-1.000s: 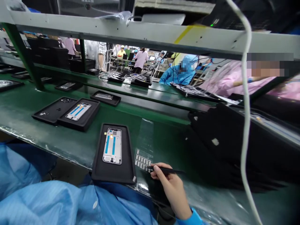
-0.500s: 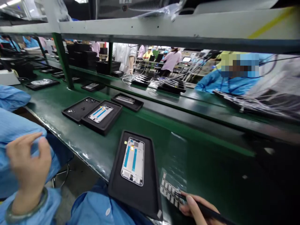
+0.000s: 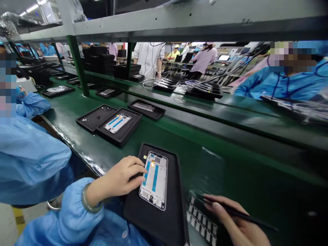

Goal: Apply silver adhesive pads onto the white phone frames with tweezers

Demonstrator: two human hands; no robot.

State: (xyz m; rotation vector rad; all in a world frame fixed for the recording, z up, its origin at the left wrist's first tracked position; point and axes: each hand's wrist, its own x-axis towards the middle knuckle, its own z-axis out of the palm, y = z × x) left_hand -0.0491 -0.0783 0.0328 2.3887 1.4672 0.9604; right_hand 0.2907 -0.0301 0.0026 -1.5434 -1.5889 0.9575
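Note:
A silver phone frame [image 3: 160, 177] with two blue strips lies in a black tray [image 3: 164, 223] in front of me. My left hand [image 3: 125, 176] reaches over the tray from the left, fingers spread, their tips at the frame's left edge. They do not appear to grip it. To the right of the tray, my right hand [image 3: 235, 218] is closed on black tweezers [image 3: 246, 216], whose tips point left. Just below those tips lies a clear sheet [image 3: 208, 171] bearing rows of small metallic pieces [image 3: 202, 218]. Whether the tweezers pinch a piece is too small to tell.
Further left on the green bench [image 3: 102, 155] stand a tray with another phone frame [image 3: 118, 123], a tray of small parts [image 3: 93, 118] and a third tray [image 3: 147, 108]. A co-worker's blue sleeve [image 3: 33, 150] is at left. A shelf beam [image 3: 179, 24] crosses above.
My left hand has come right, from beside the bench to the phone frame. The right hand with the tweezers has moved up off the lower metallic pieces. The camera view has shifted left.

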